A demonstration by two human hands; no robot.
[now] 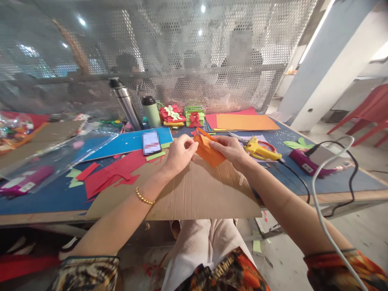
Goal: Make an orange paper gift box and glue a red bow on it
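An orange folded paper piece with a thin strip looped at its top [209,152] is held above the brown cardboard [194,198]. My right hand [228,148] grips it from the right, thumb on its face. At its left edge my left hand [182,151] has thumb and forefinger pinched together, touching the paper; whether anything small is between those fingertips is hidden. The yellow glue gun [260,149] lies right of my right hand, next to scissors [238,138]. Left of my left hand, a phone [151,143] rests on a blue sheet [121,144].
Red paper scraps [112,173] lie at the left. Behind stand a steel flask [127,103], a green bottle [151,111] and a small green box with a red bow [195,117]. Orange sheets [248,122] lie at the back; a white cable [317,202] crosses at right.
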